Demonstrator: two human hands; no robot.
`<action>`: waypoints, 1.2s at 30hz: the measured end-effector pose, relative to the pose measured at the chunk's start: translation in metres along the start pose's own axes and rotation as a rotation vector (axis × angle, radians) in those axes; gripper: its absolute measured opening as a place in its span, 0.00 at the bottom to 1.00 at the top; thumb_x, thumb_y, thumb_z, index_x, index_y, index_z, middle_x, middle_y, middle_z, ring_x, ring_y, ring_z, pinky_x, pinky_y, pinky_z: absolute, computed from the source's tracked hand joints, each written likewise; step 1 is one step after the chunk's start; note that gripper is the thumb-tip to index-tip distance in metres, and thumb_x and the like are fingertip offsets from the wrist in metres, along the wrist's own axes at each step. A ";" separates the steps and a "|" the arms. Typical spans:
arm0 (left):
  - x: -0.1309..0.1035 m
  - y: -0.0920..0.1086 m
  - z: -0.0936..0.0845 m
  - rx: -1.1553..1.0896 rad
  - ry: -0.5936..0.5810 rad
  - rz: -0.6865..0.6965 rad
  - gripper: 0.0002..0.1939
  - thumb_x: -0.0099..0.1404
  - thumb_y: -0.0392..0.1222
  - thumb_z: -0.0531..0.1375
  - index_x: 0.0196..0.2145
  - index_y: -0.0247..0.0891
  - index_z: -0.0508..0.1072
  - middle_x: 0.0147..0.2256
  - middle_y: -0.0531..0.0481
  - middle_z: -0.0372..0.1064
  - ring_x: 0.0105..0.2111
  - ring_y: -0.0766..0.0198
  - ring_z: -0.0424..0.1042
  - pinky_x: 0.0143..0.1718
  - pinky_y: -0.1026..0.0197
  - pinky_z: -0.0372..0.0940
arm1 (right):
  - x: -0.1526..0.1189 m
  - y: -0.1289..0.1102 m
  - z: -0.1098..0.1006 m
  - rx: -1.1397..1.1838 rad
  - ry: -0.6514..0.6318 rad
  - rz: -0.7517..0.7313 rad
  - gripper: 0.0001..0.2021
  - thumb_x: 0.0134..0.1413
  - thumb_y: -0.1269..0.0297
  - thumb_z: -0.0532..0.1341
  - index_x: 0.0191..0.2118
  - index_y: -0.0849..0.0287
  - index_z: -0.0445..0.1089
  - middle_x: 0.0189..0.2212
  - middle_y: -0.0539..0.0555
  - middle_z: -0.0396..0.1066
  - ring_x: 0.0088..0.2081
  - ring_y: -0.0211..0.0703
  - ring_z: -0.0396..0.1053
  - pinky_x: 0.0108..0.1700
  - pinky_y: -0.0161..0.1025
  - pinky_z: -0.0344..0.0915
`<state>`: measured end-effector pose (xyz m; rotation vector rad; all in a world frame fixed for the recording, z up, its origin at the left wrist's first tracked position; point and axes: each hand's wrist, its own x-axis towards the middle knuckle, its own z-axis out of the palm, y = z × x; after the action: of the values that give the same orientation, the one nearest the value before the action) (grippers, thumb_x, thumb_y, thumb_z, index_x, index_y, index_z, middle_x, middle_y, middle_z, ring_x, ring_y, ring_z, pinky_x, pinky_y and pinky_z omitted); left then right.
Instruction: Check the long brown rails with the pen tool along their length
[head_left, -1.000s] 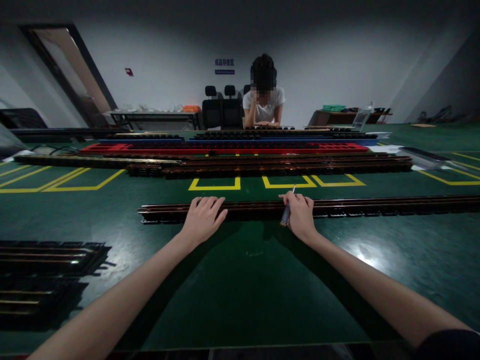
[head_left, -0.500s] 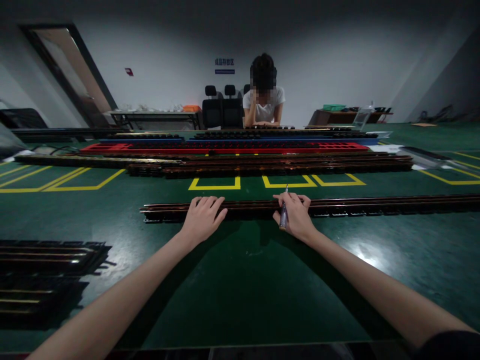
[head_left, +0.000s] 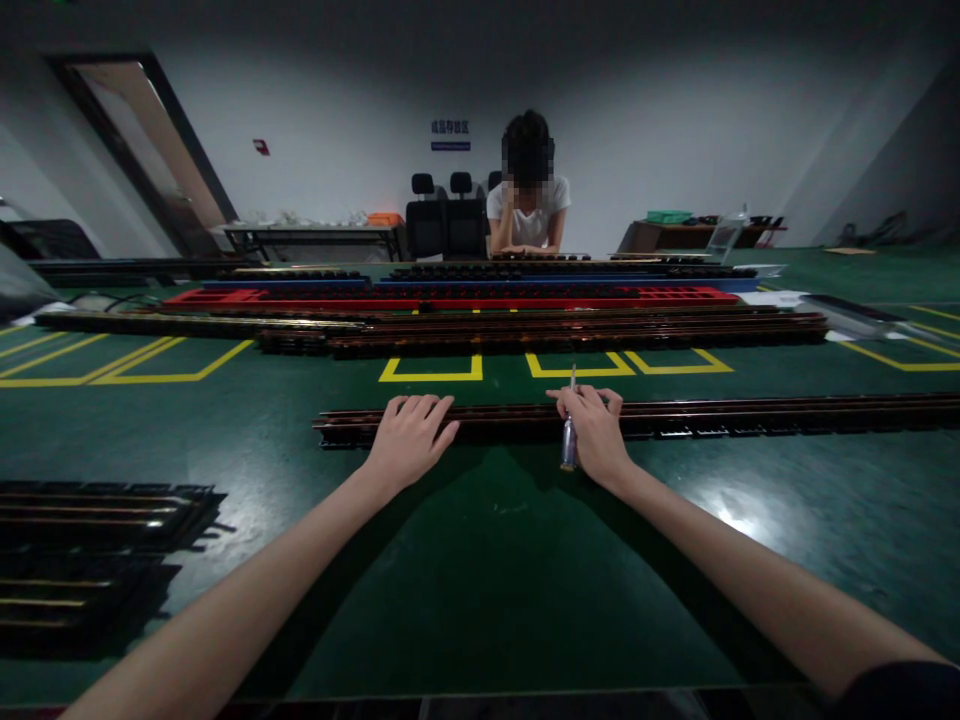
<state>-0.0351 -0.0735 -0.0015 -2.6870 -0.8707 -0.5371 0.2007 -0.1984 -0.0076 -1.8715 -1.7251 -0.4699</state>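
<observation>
A long dark rail strip [head_left: 502, 420] with copper-coloured lines lies crosswise on the green table in front of me. Near its left end my left hand [head_left: 409, 440] is closed over it, fingers across the top and thumb along the near side. My right hand [head_left: 600, 435] pinches a screwdriver [head_left: 568, 448] with a clear purplish handle. Its shaft points up and away, past the strip. That hand also rests against the strip, with the index finger stretched to the left. What the right fingertips touch behind the strip is hidden.
More dark strips [head_left: 90, 515] lie stacked at the near left. Across the table stand bundled strips [head_left: 585, 328], a red tray [head_left: 720, 295] and blue trays [head_left: 300, 284]. Yellow outlines [head_left: 431, 377] mark the tabletop [head_left: 480, 600]. A person [head_left: 529, 210] sits opposite.
The strip has slid to the right beneath my hands, so its left end is closer to my left hand. The screwdriver stands slightly more upright. Both hands stay nearly in place.
</observation>
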 end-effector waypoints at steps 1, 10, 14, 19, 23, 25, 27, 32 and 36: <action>0.000 0.000 0.000 -0.002 -0.003 -0.001 0.25 0.71 0.50 0.40 0.54 0.34 0.66 0.48 0.40 0.70 0.48 0.53 0.68 0.50 0.49 0.58 | -0.001 0.001 0.000 0.009 -0.007 0.002 0.12 0.50 0.82 0.47 0.28 0.55 0.56 0.44 0.58 0.73 0.48 0.52 0.65 0.47 0.50 0.53; 0.000 -0.001 0.000 -0.015 -0.012 -0.006 0.25 0.71 0.49 0.41 0.53 0.33 0.66 0.48 0.41 0.70 0.48 0.53 0.68 0.49 0.49 0.59 | 0.001 0.003 0.003 0.016 -0.025 -0.084 0.07 0.49 0.70 0.56 0.36 0.59 0.62 0.35 0.58 0.73 0.46 0.54 0.67 0.49 0.50 0.52; 0.000 -0.001 0.000 -0.020 -0.008 -0.007 0.25 0.71 0.49 0.41 0.54 0.33 0.66 0.48 0.40 0.70 0.48 0.53 0.68 0.50 0.49 0.59 | 0.002 -0.001 0.004 -0.007 0.006 -0.052 0.06 0.48 0.74 0.55 0.33 0.57 0.59 0.40 0.60 0.73 0.44 0.53 0.67 0.47 0.49 0.53; 0.001 -0.001 -0.001 -0.019 -0.007 0.007 0.25 0.70 0.49 0.42 0.54 0.33 0.65 0.48 0.40 0.70 0.47 0.53 0.68 0.49 0.49 0.59 | 0.001 -0.003 0.003 0.019 0.047 -0.079 0.13 0.42 0.82 0.50 0.30 0.55 0.55 0.45 0.59 0.72 0.46 0.52 0.66 0.46 0.47 0.54; 0.000 -0.001 0.000 -0.029 -0.014 0.003 0.25 0.71 0.49 0.41 0.54 0.32 0.65 0.48 0.40 0.70 0.47 0.53 0.68 0.49 0.49 0.59 | 0.000 0.005 0.001 0.041 0.090 0.020 0.14 0.42 0.83 0.47 0.29 0.54 0.53 0.43 0.57 0.74 0.43 0.51 0.67 0.43 0.47 0.55; 0.000 -0.001 0.001 -0.036 -0.019 -0.004 0.25 0.71 0.50 0.41 0.54 0.33 0.65 0.48 0.41 0.70 0.47 0.54 0.68 0.49 0.49 0.59 | -0.001 0.008 0.000 0.047 0.097 0.021 0.13 0.42 0.81 0.48 0.29 0.54 0.52 0.42 0.57 0.74 0.44 0.52 0.66 0.44 0.47 0.55; 0.000 -0.002 0.001 -0.039 -0.021 -0.008 0.25 0.71 0.50 0.40 0.54 0.33 0.65 0.48 0.41 0.70 0.47 0.54 0.68 0.49 0.49 0.59 | -0.001 0.008 -0.001 0.051 0.092 -0.012 0.11 0.41 0.78 0.51 0.29 0.54 0.53 0.43 0.58 0.73 0.44 0.53 0.66 0.45 0.48 0.55; 0.001 -0.002 0.002 -0.036 -0.016 -0.008 0.25 0.71 0.50 0.41 0.54 0.34 0.65 0.47 0.41 0.70 0.46 0.54 0.68 0.49 0.50 0.59 | 0.001 0.003 -0.001 0.023 0.045 -0.053 0.07 0.44 0.71 0.56 0.30 0.55 0.55 0.43 0.60 0.72 0.45 0.54 0.66 0.48 0.49 0.55; 0.001 -0.002 0.002 -0.029 -0.013 -0.001 0.25 0.71 0.50 0.41 0.53 0.34 0.66 0.47 0.41 0.70 0.46 0.54 0.68 0.48 0.50 0.59 | 0.002 0.002 0.001 -0.015 0.018 -0.007 0.07 0.46 0.73 0.56 0.30 0.55 0.56 0.43 0.60 0.73 0.45 0.54 0.66 0.48 0.49 0.55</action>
<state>-0.0353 -0.0709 -0.0028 -2.7189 -0.8750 -0.5372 0.2030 -0.1962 -0.0072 -1.8663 -1.7219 -0.5024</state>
